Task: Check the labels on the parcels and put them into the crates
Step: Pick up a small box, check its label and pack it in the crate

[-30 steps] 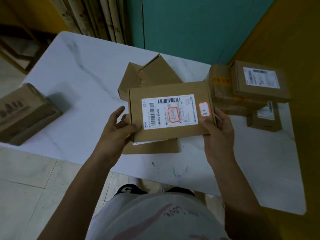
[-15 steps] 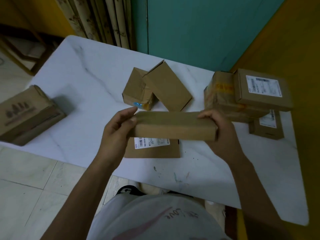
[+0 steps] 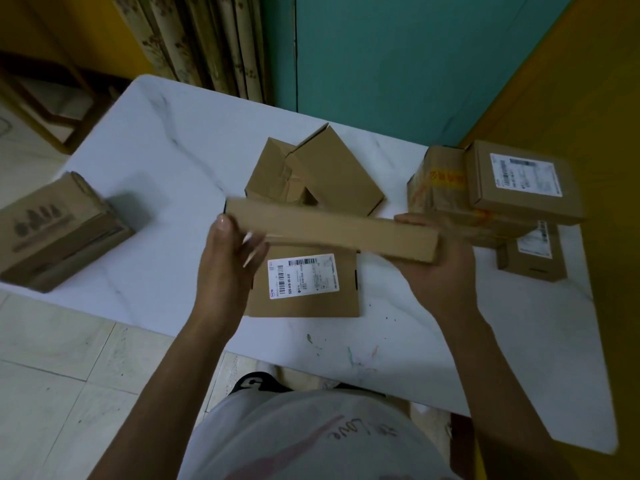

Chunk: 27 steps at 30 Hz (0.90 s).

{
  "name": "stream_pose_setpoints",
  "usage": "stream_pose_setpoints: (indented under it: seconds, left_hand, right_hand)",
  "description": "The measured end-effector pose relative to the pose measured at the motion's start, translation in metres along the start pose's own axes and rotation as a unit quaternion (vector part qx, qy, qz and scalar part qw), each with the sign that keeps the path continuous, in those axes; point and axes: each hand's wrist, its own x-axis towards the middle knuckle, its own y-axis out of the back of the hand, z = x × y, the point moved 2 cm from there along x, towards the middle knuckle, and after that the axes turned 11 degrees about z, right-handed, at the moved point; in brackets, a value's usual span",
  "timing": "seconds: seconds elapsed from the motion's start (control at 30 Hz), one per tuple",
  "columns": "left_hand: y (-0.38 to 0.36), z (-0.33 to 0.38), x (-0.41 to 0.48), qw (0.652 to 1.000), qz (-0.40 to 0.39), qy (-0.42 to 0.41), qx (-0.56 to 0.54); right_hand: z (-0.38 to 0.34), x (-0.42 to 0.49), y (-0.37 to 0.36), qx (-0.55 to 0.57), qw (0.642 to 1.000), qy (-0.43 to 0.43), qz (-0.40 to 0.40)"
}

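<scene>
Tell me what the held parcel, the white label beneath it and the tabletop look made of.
The held parcel: matte brown cardboard, by its kraft colour and crisp folded edges. The label on the flat parcel: white paper, likely a sticker, printed with barcodes. The table: smooth white with grey veins, marble or a marble-look surface; cannot tell which.

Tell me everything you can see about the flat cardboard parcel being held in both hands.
The flat parcel is a thin, closed brown cardboard box, turned edge-on so only a long plain side shows, no label visible. It hangs slightly tilted, right end lower, above a labelled parcel on the white table. The left hand holds its left end, the right hand grips its right end.
</scene>
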Motion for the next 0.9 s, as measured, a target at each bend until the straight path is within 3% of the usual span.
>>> stream_pose_setpoints:
  seconds: [0.07, 0.1, 0.2, 0.27, 0.33, 0.4, 0.47, 0.63, 0.77, 0.9]
  left_hand:
    - [-0.004, 0.002, -0.003, 0.996, -0.011, -0.04, 0.079]
    - [-0.009, 0.002, -0.006, 0.994, -0.032, -0.037, 0.1]
    - [-0.027, 0.001, -0.019, 0.99, -0.114, -0.033, 0.075]
    - [-0.037, 0.001, -0.026, 0.986, -0.139, -0.068, 0.061]
    - [-0.037, 0.001, -0.028, 0.987, -0.118, -0.086, 0.069]
    - [-0.031, 0.002, -0.027, 0.987, -0.102, -0.087, 0.086]
    - [-0.024, 0.001, -0.027, 0.986, -0.101, -0.082, 0.107]
    - [-0.001, 0.001, -0.03, 0.99, -0.084, -0.056, 0.095]
    - [0.014, -0.009, -0.041, 0.994, -0.069, -0.026, 0.085]
    - [0.026, -0.022, -0.056, 0.996, -0.029, -0.011, 0.081]
  right_hand:
    - [-0.007, -0.002, -0.006, 0.119, 0.983, -0.138, 0.0]
    - [-0.012, -0.005, -0.013, 0.208, 0.955, -0.21, -0.022]
    - [-0.029, -0.02, -0.041, 0.394, 0.825, -0.392, -0.109]
    - [-0.035, -0.031, -0.054, 0.432, 0.772, -0.445, -0.138]
    - [-0.038, -0.04, -0.061, 0.455, 0.749, -0.456, -0.156]
    - [-0.036, -0.046, -0.061, 0.445, 0.755, -0.445, -0.183]
    - [-0.032, -0.05, -0.059, 0.411, 0.785, -0.422, -0.192]
    - [-0.007, -0.047, -0.039, 0.371, 0.84, -0.386, -0.083]
    - [0.005, -0.046, -0.025, 0.326, 0.882, -0.288, -0.182]
    - [0.005, -0.052, -0.03, 0.315, 0.884, -0.236, -0.252]
